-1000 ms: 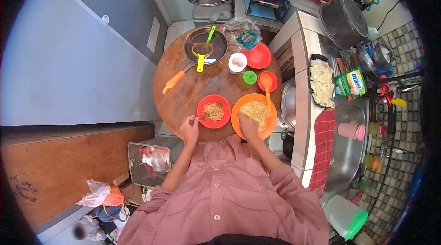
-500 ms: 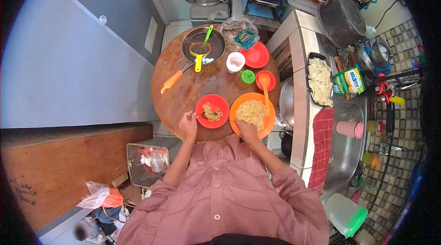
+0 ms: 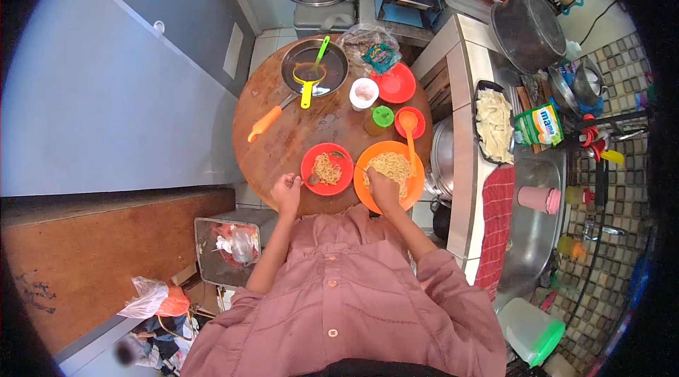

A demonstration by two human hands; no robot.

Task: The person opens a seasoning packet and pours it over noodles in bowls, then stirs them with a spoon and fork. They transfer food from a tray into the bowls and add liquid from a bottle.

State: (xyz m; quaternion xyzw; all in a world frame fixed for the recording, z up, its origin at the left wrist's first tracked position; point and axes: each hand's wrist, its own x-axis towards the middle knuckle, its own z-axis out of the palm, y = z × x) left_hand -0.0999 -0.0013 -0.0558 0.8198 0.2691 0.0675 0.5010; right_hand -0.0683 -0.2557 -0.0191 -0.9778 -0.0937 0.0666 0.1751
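Observation:
My left hand (image 3: 286, 192) is at the near edge of a red plate (image 3: 305, 165) and holds a spoon (image 3: 312, 180) whose bowl rests on the plate's rim. A small heap of yellow noodles (image 3: 327, 167) lies on this plate. My right hand (image 3: 384, 192) is over the near side of a bigger orange plate (image 3: 419, 177) and grips a thin fork that is stuck into its large pile of noodles (image 3: 390, 163). Both plates sit side by side on the round wooden table (image 3: 279, 147).
Farther back on the table are a dark pan (image 3: 315, 69) with a yellow strainer, a white cup (image 3: 364, 93), a red plate (image 3: 397, 85), a green-lidded bottle (image 3: 382, 119) and a small red bowl (image 3: 410, 122) with an orange spoon. A tiled counter with a tray (image 3: 494, 126) and sink (image 3: 537, 221) runs along the right.
My right hand, whose fork reached over to the red plate half a second ago, has returned to the orange plate's noodles. My left hand and spoon have shifted slightly toward me.

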